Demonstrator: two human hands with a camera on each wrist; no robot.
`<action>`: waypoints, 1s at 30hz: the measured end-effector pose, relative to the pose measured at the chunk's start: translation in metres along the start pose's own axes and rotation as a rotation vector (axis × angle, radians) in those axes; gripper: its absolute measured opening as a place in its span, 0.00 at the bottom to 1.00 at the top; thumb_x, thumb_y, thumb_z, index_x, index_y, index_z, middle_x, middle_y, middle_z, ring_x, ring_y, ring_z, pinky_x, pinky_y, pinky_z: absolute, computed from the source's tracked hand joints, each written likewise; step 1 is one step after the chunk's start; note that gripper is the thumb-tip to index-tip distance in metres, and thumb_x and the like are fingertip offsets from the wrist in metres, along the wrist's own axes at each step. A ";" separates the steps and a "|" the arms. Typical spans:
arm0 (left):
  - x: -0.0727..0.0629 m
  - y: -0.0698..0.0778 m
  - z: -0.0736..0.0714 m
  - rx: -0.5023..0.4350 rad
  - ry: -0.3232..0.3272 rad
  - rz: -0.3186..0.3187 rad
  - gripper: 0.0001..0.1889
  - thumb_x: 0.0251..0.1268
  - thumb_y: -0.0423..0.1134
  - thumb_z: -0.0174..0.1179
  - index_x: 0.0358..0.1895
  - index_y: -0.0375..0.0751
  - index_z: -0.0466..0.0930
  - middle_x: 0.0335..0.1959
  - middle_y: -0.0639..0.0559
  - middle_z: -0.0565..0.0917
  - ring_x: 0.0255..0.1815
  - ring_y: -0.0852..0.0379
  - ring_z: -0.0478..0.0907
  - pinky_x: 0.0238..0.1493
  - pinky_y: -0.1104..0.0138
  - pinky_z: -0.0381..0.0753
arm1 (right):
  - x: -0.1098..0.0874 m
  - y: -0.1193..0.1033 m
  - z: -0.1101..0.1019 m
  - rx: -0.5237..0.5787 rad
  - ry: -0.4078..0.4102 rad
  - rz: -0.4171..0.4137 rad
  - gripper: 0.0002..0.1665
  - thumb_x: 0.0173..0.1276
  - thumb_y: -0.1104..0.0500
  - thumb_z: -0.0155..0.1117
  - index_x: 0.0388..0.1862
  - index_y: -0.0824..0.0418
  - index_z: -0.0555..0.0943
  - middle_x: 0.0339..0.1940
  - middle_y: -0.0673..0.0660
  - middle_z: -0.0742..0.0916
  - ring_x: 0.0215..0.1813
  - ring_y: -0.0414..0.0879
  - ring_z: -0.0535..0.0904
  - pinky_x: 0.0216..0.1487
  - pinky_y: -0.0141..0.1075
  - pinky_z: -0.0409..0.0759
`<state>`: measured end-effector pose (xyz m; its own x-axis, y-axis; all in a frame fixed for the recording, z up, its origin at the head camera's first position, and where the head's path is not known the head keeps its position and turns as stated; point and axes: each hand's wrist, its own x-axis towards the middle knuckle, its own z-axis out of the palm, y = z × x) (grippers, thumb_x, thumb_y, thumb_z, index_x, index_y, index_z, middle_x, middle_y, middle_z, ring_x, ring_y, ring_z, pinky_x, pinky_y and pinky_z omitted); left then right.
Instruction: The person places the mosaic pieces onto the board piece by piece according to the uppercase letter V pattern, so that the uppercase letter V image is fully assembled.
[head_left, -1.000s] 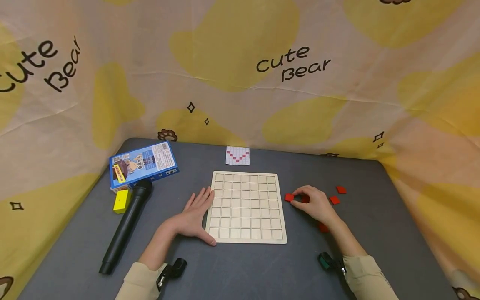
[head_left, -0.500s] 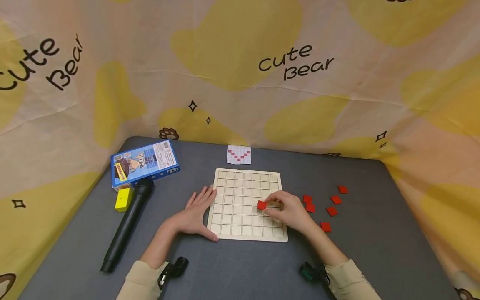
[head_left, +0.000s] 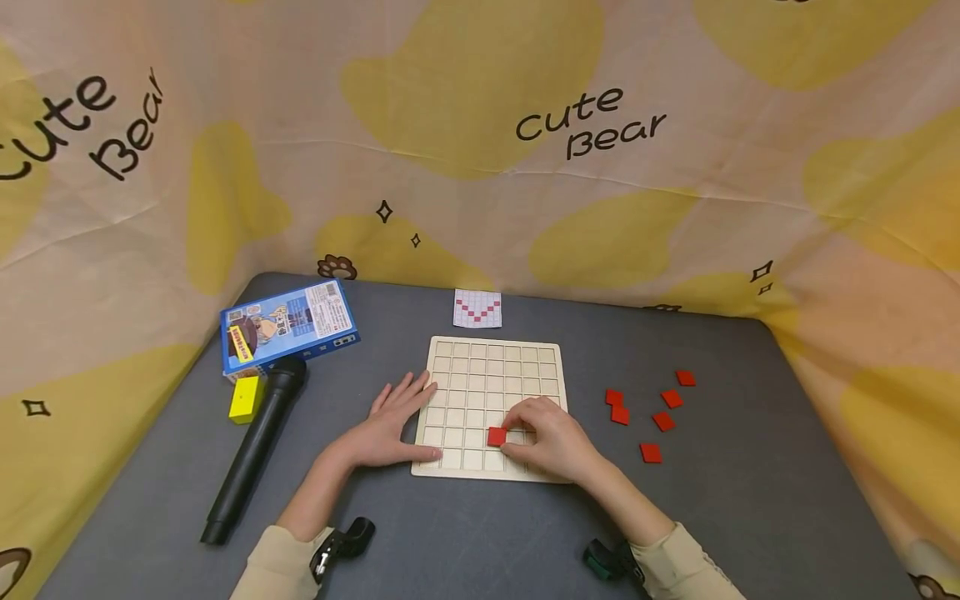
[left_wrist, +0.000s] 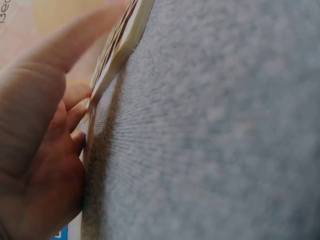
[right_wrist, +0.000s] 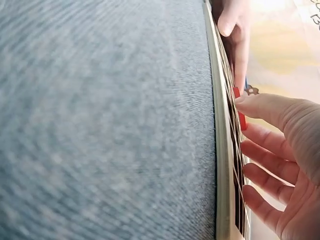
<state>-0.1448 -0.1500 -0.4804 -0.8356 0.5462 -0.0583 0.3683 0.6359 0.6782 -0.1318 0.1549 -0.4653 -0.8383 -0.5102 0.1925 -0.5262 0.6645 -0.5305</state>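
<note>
A pale wooden grid board (head_left: 459,388) lies flat in the middle of the grey table. In the head view my right hand (head_left: 551,437) reaches over its lower right part, pinching a red square tile (head_left: 497,437) between thumb and fingers. The right wrist view has the red tile (right_wrist: 240,108) held close over the grid. My left hand (head_left: 386,425) rests at the board's left edge with fingers spread, fingertips and thumb on the rim. Seen from the left wrist, the left hand (left_wrist: 45,135) lies alongside the edge of the board (left_wrist: 120,55).
Several loose red tiles (head_left: 651,453) lie right of the board. A card (head_left: 477,309) with a pink V pattern lies behind it. At the left are a blue box (head_left: 288,325), a yellow block (head_left: 246,400) and a black microphone (head_left: 255,454). A patterned curtain (head_left: 465,150) stands behind.
My right hand has carried the red tile leftward from beside the board to over its lower grid squares. The left thumb has shifted slightly onto the board's edge.
</note>
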 end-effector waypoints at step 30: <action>0.000 0.000 0.005 -0.008 0.049 0.012 0.47 0.60 0.58 0.64 0.77 0.40 0.54 0.79 0.44 0.48 0.79 0.41 0.37 0.70 0.41 0.31 | -0.014 0.029 -0.030 0.103 0.197 0.055 0.08 0.62 0.60 0.72 0.41 0.54 0.87 0.40 0.44 0.86 0.40 0.44 0.79 0.41 0.42 0.79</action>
<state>-0.1428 -0.1471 -0.4837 -0.8502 0.5262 -0.0141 0.3753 0.6248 0.6846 -0.1399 0.1975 -0.4584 -0.8822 -0.3514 0.3134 -0.4703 0.6241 -0.6240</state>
